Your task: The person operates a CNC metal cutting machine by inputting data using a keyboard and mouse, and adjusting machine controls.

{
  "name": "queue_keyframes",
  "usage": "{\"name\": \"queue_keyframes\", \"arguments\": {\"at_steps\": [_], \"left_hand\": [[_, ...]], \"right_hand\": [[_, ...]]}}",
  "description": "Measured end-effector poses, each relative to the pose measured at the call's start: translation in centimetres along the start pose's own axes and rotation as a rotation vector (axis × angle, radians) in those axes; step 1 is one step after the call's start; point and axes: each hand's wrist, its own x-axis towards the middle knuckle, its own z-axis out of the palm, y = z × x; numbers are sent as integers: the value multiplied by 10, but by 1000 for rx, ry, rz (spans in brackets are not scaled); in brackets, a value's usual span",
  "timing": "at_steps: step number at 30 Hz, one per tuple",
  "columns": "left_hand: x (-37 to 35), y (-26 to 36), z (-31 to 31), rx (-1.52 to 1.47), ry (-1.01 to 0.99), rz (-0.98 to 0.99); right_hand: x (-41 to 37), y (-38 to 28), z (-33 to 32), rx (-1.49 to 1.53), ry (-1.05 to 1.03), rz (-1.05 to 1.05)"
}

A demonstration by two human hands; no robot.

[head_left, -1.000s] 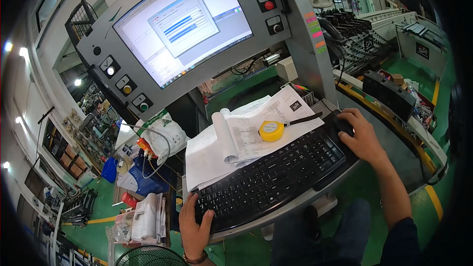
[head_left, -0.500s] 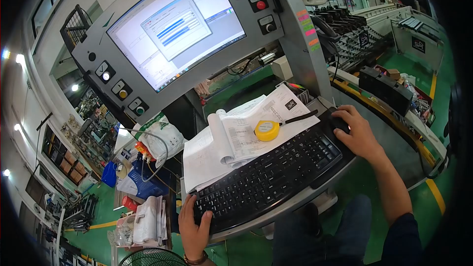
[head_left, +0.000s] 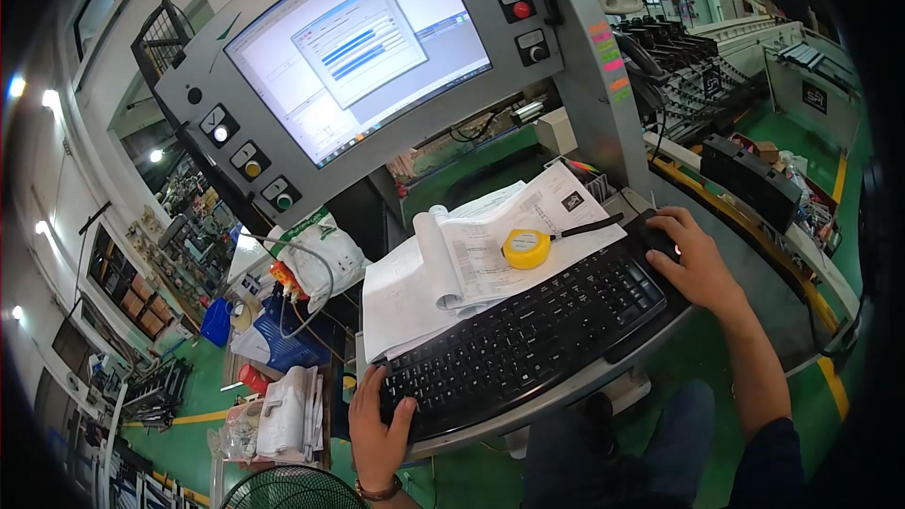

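My right hand is curled over a dark computer mouse at the right end of the shelf. My left hand lies at the left end of a black keyboard, thumb and fingers apart, holding nothing. Behind the keyboard, printed sheets are spread, some with a rolled-up edge. A yellow tape measure with a black strap rests on them. Above, a monitor in a grey control panel shows a dialog window with rows highlighted in blue.
The panel carries a red button and several other knobs. Left of the shelf are a white plastic bag, a blue basket and a stack of papers. A black fan guard stands at the bottom. Machinery fills the back right.
The camera view has turned slightly, so the scene sits a little further right. Both hands keep their places, the right on the mouse and the left at the keyboard's end.
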Motion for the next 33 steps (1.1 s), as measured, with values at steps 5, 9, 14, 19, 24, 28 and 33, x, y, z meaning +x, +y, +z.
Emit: {"name": "queue_keyframes", "arguments": {"at_steps": [5,9,14,19,24,28,33], "left_hand": [[0,2,-1,3,-1,-6],[0,-1,0,6,0,1],[0,1,-1,7,-1,-9],[-1,-1,0,9,-2,-2],[-1,0,0,-6,4,-7],[0,0,0,-2,3,-1],[0,-1,1,-10,5,-5]], "right_hand": [[0,-2,-1,-5,-10,-2],[0,-1,-1,-10,-18,-2],[-1,-2,-2,-13,-17,-8],[-1,-5,-3,6,0,-2],[-1,1,-1,-6,44,-31],[0,-2,-1,-28,20,19],[0,-2,0,-66,45,31]]}}
